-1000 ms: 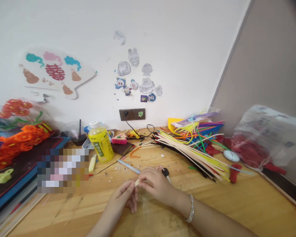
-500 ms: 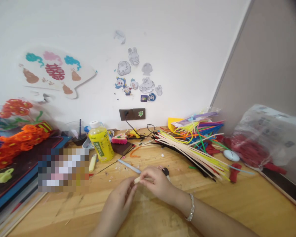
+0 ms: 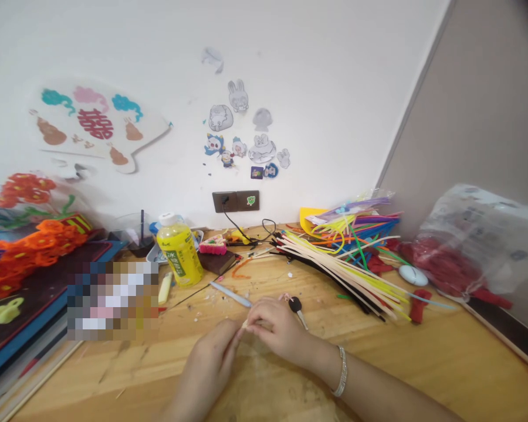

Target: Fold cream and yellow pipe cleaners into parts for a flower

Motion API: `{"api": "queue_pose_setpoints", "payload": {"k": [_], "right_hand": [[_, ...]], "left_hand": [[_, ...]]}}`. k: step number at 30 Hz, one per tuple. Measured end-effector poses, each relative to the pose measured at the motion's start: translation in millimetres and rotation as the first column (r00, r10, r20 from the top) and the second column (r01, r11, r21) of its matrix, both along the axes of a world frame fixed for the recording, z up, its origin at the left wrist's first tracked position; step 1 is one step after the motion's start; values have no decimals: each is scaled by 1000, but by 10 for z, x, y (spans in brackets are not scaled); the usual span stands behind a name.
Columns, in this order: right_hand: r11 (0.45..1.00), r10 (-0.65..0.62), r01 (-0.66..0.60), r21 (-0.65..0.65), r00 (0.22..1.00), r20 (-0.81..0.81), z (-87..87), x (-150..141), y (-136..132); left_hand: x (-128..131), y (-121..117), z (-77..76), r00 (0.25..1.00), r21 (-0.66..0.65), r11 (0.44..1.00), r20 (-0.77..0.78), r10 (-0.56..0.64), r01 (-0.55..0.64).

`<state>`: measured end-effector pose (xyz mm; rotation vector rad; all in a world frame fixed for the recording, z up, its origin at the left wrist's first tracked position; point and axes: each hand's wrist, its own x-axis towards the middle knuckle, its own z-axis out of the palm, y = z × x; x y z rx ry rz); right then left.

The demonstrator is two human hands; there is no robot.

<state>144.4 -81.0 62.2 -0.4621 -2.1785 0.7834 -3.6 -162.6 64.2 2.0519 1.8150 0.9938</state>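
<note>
Above the wooden table, my left hand (image 3: pixel 215 351) and my right hand (image 3: pixel 277 328) meet fingertip to fingertip. Both are closed in a pinch around a small cream piece (image 3: pixel 245 324) that looks like a bit of pipe cleaner. Most of it is hidden by my fingers. A pale blue pen-like stick (image 3: pixel 231 294) lies just beyond my hands. Right behind my right hand is a key with a black head (image 3: pixel 295 304), with a pink cord at its side. The bundle of pipe cleaners (image 3: pixel 334 272), with cream, yellow and black stems, lies farther right.
A yellow drink bottle (image 3: pixel 182 255) stands left of centre, near a pale yellow stick (image 3: pixel 165 288). Orange pipe cleaner flowers (image 3: pixel 39 249) rest on the left. On the right are a white mouse-shaped object (image 3: pixel 412 275) and a plastic bag with red contents (image 3: pixel 449 264).
My right hand has shifted slightly left and down, and its fingers now cover more of the cream piece. More of the black-headed key shows behind it.
</note>
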Motion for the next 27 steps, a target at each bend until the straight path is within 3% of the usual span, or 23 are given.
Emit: {"api": "queue_pose_setpoints", "payload": {"k": [4,12,15,23,27], "right_hand": [[1000,2,-4,26,996,84,36,33,-10],[970,76,-112,216,983,167,84,79,87],[959,149,-183,217,975,166,76,84,136],[946,325,-323,-33,940,106,121,140,245],[911,321,-296,-288,946,46,124,152,234]], "left_hand": [[-13,-12,43,995,-5,1000,-96,-23,23],[-16,-37,75,931,-5,998,-362,-57,59],[-7,-52,75,929,-5,996,-359,-90,94],[10,-72,142,976,23,986,-147,-160,165],[22,-57,160,993,24,993,33,-117,116]]}}
